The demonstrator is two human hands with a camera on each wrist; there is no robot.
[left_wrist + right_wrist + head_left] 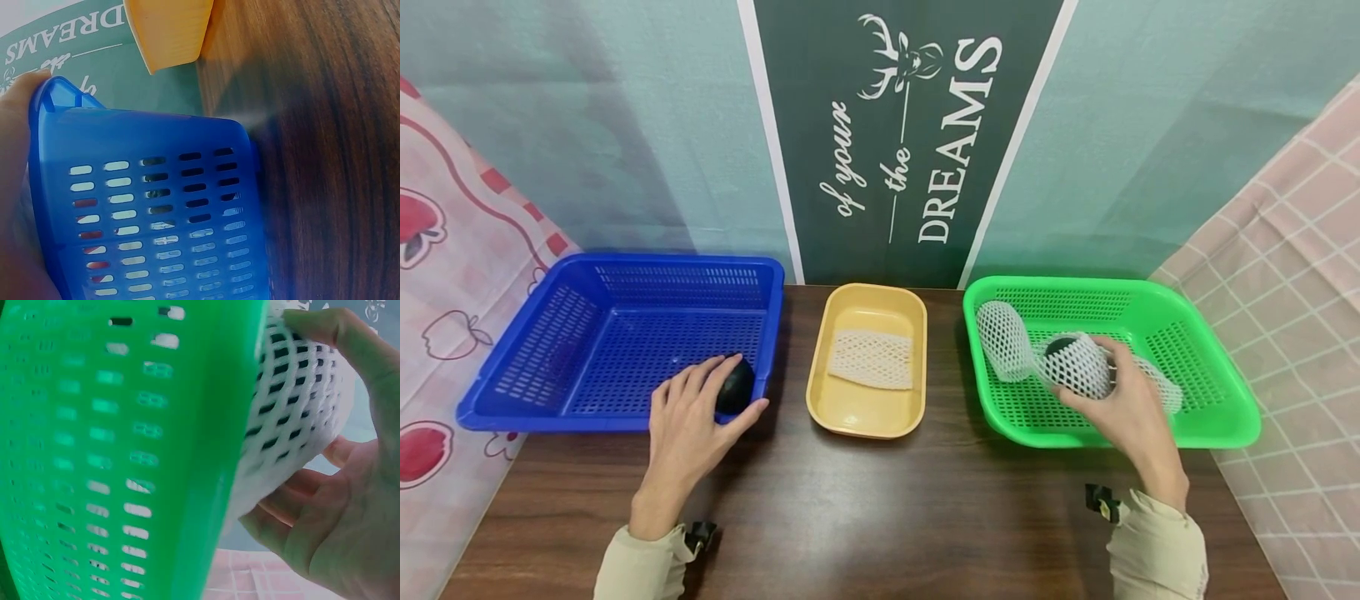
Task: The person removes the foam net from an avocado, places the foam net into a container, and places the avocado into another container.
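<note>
At the right front corner of the blue basket (625, 260), my left hand (688, 421) holds a smooth black oval object (737, 387) between fingers and thumb. In the left wrist view the basket's side wall (144, 137) hides that object. Over the green basket (1221, 421), my right hand (1131, 408) grips a white foam net sleeve (1086, 371) with a dark round object (1060, 346) showing at its opening. The right wrist view shows thumb and fingers around the sleeve (297, 400). Another foam net sleeve (1003, 342) lies at the green basket's left end.
Between the baskets stands a yellow tray (865, 421) with a flat foam net sleeve (872, 360) in it. More white netting (1163, 390) lies in the green basket behind my right hand. A brown wooden table (880, 517) bears everything, with cloth hangings (655, 167) behind.
</note>
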